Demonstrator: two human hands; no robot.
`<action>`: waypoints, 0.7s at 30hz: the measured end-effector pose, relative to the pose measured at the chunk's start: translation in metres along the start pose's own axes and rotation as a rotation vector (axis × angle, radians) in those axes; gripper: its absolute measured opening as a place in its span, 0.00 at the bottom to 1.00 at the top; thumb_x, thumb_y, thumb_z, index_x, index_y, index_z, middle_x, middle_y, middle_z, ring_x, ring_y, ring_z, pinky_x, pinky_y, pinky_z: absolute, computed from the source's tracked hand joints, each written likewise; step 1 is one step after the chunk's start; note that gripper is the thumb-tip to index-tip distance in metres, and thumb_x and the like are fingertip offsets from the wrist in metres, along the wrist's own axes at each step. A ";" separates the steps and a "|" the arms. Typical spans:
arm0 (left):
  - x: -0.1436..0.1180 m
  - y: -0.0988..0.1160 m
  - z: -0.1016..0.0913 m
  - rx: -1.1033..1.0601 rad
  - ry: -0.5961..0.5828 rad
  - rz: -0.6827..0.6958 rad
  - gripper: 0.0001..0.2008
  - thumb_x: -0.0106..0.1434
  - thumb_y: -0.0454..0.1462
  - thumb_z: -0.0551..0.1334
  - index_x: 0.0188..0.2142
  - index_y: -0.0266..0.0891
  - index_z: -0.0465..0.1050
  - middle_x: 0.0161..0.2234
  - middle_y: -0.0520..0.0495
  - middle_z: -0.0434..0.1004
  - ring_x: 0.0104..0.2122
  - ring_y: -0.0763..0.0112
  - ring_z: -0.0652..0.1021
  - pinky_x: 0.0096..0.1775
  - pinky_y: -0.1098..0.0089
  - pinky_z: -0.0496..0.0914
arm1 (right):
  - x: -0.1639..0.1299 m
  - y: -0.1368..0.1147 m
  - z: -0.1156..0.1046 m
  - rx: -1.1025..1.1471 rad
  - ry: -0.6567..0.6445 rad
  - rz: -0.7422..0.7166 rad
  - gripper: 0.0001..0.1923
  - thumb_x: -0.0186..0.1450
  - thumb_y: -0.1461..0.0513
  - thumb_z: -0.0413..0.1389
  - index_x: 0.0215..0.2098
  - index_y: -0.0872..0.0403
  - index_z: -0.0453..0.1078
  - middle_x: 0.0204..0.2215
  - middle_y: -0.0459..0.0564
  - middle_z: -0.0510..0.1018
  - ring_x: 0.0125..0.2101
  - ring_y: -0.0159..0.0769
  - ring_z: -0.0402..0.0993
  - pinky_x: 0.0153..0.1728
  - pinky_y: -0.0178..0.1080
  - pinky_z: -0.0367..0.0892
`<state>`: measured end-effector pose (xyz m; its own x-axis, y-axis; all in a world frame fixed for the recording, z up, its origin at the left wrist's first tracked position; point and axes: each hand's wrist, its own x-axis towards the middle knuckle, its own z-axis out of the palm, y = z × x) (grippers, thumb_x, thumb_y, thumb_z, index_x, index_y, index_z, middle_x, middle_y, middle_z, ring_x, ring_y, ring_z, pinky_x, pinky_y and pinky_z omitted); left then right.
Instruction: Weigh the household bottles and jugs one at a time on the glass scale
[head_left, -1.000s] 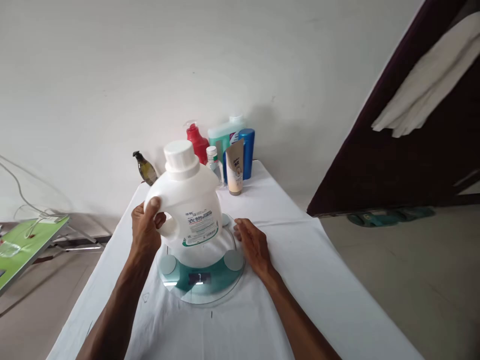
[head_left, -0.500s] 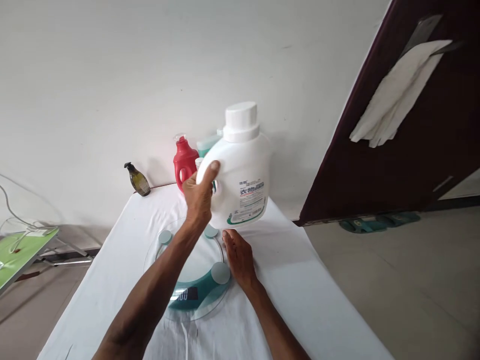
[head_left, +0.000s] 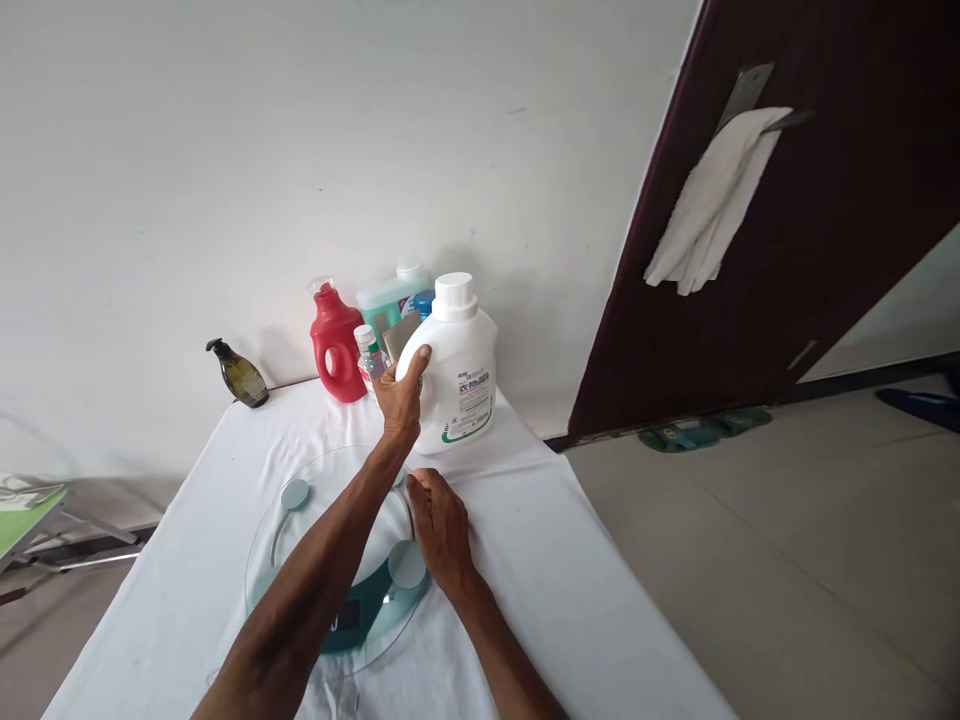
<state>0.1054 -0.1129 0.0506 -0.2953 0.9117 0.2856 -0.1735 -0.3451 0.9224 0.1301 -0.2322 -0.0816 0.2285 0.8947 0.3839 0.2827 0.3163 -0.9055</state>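
Just past the far right rim of the glass scale, holds a white jug upright in the left hand, wrapped snugly around the side handle with the thumb on the near side. Looks smooth and opaque, with rounded shoulders, a white cap, and a front label of dark characters above a curved green stripe. Cannot tell, at the base, resting on the white tablecloth from hanging slightly above it. Sets the right hand against the scale's right rim, fingers curled; cannot tell touching from pinching there. Straight beyond the scale, fills up with a red bottle, a teal jug, a clear bottle and, partly masked by the white jug, a tan tube and a blue bottle. Beyond the scale leftward, holds a pump bottle near the corner. Right of the scale, runs bare as far as the slanting cloth edge; left of the scale, leaves a narrower strip; farthest beyond the scale, ends at the wall.
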 end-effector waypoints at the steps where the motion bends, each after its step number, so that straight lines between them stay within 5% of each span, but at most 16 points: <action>1: 0.002 -0.004 -0.001 0.001 0.003 -0.006 0.33 0.55 0.62 0.75 0.22 0.43 0.62 0.19 0.59 0.54 0.20 0.78 0.61 0.24 0.70 0.60 | 0.000 0.001 0.000 -0.002 -0.003 0.006 0.26 0.79 0.39 0.42 0.37 0.46 0.68 0.29 0.48 0.78 0.30 0.43 0.75 0.36 0.44 0.69; 5: 0.010 -0.014 0.000 0.010 0.028 -0.028 0.35 0.57 0.62 0.74 0.21 0.44 0.56 0.19 0.59 0.53 0.21 0.77 0.61 0.24 0.70 0.58 | 0.002 0.000 -0.002 -0.018 -0.019 0.033 0.28 0.79 0.38 0.42 0.39 0.47 0.70 0.30 0.49 0.80 0.31 0.44 0.76 0.36 0.44 0.70; 13: 0.014 -0.011 -0.013 0.166 -0.048 -0.056 0.27 0.58 0.62 0.73 0.28 0.41 0.75 0.26 0.49 0.73 0.31 0.65 0.77 0.35 0.64 0.72 | 0.001 0.000 -0.013 0.036 -0.106 0.147 0.32 0.73 0.33 0.46 0.41 0.47 0.74 0.32 0.52 0.83 0.32 0.48 0.80 0.37 0.45 0.73; 17: 0.007 0.006 -0.047 0.386 -0.204 0.080 0.24 0.60 0.59 0.75 0.39 0.43 0.81 0.39 0.44 0.82 0.42 0.59 0.81 0.47 0.57 0.77 | 0.004 0.006 -0.018 -0.011 -0.168 0.204 0.31 0.70 0.33 0.50 0.44 0.47 0.76 0.35 0.54 0.85 0.35 0.52 0.82 0.38 0.47 0.73; 21: -0.001 0.022 -0.113 0.540 -0.281 0.215 0.34 0.56 0.56 0.79 0.56 0.41 0.79 0.53 0.36 0.82 0.48 0.54 0.82 0.51 0.53 0.79 | 0.007 0.006 -0.022 -0.046 -0.224 0.237 0.31 0.68 0.32 0.50 0.44 0.46 0.76 0.36 0.56 0.87 0.38 0.55 0.85 0.41 0.50 0.75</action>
<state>-0.0041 -0.1468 0.0409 -0.0010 0.8834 0.4687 0.3812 -0.4329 0.8168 0.1535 -0.2312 -0.0804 0.0842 0.9904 0.1094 0.2887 0.0809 -0.9540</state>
